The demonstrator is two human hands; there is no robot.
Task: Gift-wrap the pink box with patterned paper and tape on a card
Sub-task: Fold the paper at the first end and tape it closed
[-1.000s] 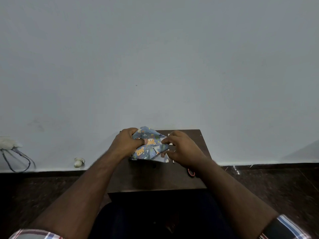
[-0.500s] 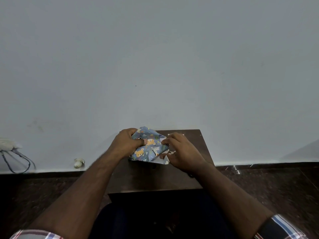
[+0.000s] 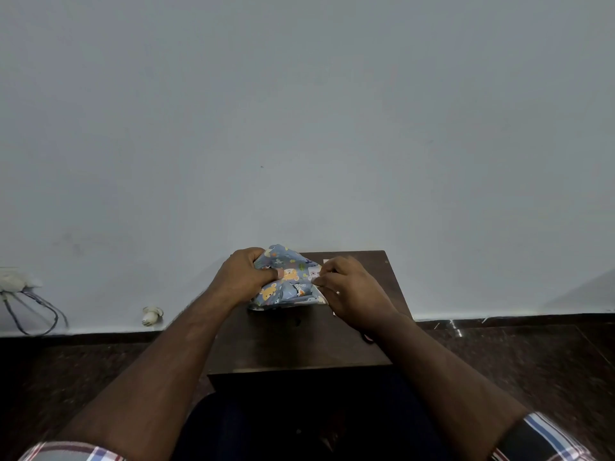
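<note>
A box wrapped in blue patterned paper (image 3: pixel 289 283) with cartoon bears sits at the far middle of a small dark wooden table (image 3: pixel 299 341). The pink box itself is hidden under the paper. My left hand (image 3: pixel 243 277) grips the package's left side, its thumb pressing on the top. My right hand (image 3: pixel 349 291) pinches the paper at the package's right end with curled fingers. A small white scrap (image 3: pixel 325 261) shows just behind my right hand; what it is I cannot make out.
The table stands against a pale wall. A red-and-dark object (image 3: pixel 367 338) peeks out under my right wrist near the table's right edge. On the floor at left lie a small white item (image 3: pixel 151 316) and cables from a wall socket (image 3: pixel 13 281).
My right hand has shifted slightly up and in along the package's right end, folding the paper there. My left hand keeps its grip in the same place.
</note>
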